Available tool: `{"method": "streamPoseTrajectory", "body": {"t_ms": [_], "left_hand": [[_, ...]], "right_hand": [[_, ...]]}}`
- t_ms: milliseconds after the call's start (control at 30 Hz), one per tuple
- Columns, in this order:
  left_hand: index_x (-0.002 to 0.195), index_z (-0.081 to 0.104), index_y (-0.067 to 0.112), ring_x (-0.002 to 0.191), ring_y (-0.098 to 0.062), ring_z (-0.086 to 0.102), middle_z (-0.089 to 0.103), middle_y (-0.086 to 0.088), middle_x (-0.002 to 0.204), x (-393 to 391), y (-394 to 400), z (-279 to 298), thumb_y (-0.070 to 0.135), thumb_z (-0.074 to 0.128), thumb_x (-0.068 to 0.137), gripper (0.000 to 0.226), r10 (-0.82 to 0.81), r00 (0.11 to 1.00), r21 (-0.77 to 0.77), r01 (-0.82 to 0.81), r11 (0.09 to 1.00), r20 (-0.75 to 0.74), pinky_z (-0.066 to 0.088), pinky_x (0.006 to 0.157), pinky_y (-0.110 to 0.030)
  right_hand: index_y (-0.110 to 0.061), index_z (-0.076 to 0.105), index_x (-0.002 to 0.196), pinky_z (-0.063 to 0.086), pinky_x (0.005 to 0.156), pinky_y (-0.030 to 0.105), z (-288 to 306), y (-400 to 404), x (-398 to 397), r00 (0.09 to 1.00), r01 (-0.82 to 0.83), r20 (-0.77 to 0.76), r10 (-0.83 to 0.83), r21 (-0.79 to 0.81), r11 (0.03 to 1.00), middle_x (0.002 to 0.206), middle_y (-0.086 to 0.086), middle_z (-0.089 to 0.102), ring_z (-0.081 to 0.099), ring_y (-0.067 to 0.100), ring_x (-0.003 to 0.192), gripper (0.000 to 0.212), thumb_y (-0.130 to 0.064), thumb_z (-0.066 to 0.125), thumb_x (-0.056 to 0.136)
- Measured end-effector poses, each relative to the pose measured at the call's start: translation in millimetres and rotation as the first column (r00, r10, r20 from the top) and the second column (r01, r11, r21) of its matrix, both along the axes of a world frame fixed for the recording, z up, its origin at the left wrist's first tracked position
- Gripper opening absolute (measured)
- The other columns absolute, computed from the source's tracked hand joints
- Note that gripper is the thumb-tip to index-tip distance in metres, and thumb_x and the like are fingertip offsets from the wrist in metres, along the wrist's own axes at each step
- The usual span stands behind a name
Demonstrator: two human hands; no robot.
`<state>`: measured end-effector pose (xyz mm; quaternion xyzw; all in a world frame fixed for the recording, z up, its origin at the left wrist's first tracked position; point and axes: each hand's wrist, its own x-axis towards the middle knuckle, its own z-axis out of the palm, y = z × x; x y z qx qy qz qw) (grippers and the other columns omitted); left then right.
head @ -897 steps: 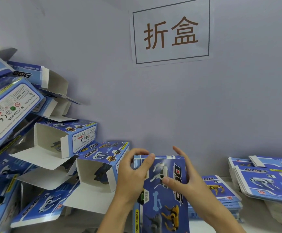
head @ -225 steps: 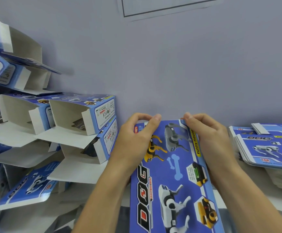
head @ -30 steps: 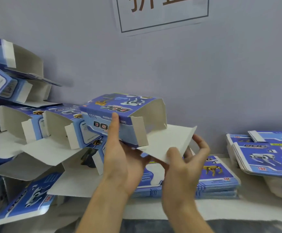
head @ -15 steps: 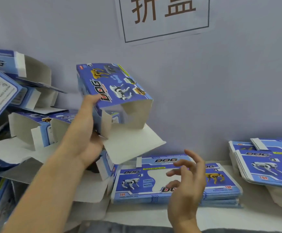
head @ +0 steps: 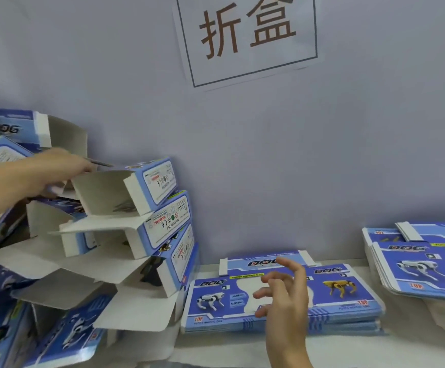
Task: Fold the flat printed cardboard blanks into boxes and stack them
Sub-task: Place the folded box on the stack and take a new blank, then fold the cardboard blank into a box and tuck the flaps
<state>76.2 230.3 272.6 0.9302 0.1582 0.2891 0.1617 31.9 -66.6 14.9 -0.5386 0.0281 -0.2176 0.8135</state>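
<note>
A folded blue printed box [head: 152, 181], its white flap end open toward me, lies on top of a leaning stack of folded boxes [head: 168, 224] by the wall. My left hand [head: 51, 171] reaches in from the left and holds this top box by its left upper edge. My right hand [head: 285, 296] hovers with loosely spread fingers just above a low pile of flat blanks [head: 348, 296] on the table and holds nothing.
A second, thicker pile of flat blanks [head: 415, 269] lies at the right edge. More folded boxes [head: 9, 155] are heaped at the far left. A paper sign [head: 248, 35] hangs on the grey wall. The white table [head: 348, 349] runs along the bottom.
My left hand carried the folded box down and left from mid-air onto the stack. My right hand let go of the flap and now hovers over the flat blanks.
</note>
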Motion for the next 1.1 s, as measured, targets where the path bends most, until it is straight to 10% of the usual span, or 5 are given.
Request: {"method": "streamPoseTrajectory", "body": {"t_ms": [167,300,700,933,1100], "left_hand": [[0.142,0.046,0.027,0.128,-0.033,0.049,0.052,-0.006,0.144,-18,-80,-17,0.055,0.053,0.092,0.058,-0.216,0.976,0.473,0.203,0.857,-0.029,0.042,0.1,-0.046],[0.142,0.037,0.028,0.127,-0.029,0.047,0.048,-0.001,0.14,3,-113,-56,0.05,0.052,0.093,0.056,0.162,0.945,0.766,0.123,0.631,-0.285,0.044,0.094,-0.048],[0.15,0.027,0.028,0.152,-0.03,0.004,0.024,-0.004,0.161,12,-79,-60,0.053,0.052,0.088,0.071,0.128,0.98,0.816,0.054,0.575,-0.155,0.014,0.117,-0.058],[0.113,0.062,0.022,0.104,-0.023,0.059,0.065,-0.002,0.113,-24,-191,-115,0.029,0.055,0.088,0.026,-0.456,0.887,0.321,0.413,0.852,0.07,0.05,0.087,-0.037],[0.135,0.052,0.024,0.127,-0.023,0.051,0.054,0.0,0.139,-27,-237,-225,0.046,0.053,0.094,0.046,-0.478,0.786,-0.111,0.475,0.873,-0.392,0.04,0.107,-0.039]], "right_hand": [[-0.032,0.054,0.105,0.047,0.039,0.023,1,0,0,0.999,-0.005,-0.053,0.006,0.007,1.0,0.091,0.01,0.063,0.062,0.024,0.067,0.032,-0.002,0.046,0.1],[-0.032,0.054,0.104,0.046,0.039,0.024,1,0,1,0.996,-0.018,-0.089,0.017,-0.006,1.0,0.092,0.01,0.063,0.062,0.025,0.067,0.029,-0.004,0.048,0.1],[-0.044,0.058,0.085,0.053,0.079,0.023,-1,-35,10,0.998,-0.027,-0.058,-0.028,-0.773,0.634,0.1,-0.018,0.064,0.06,0.004,0.094,0.034,-0.01,0.058,0.09],[-0.05,0.046,0.136,0.005,0.119,0.052,0,-68,11,0.905,-0.408,-0.422,-0.053,-0.896,0.177,0.159,-0.019,0.026,0.018,0.011,0.15,0.052,-0.059,0.063,0.087],[-0.051,0.055,0.126,0.028,0.111,0.043,4,-70,4,0.947,-0.293,-0.302,-0.11,-0.951,0.097,0.145,-0.019,0.049,0.043,0.011,0.135,0.036,-0.054,0.059,0.09]]}}
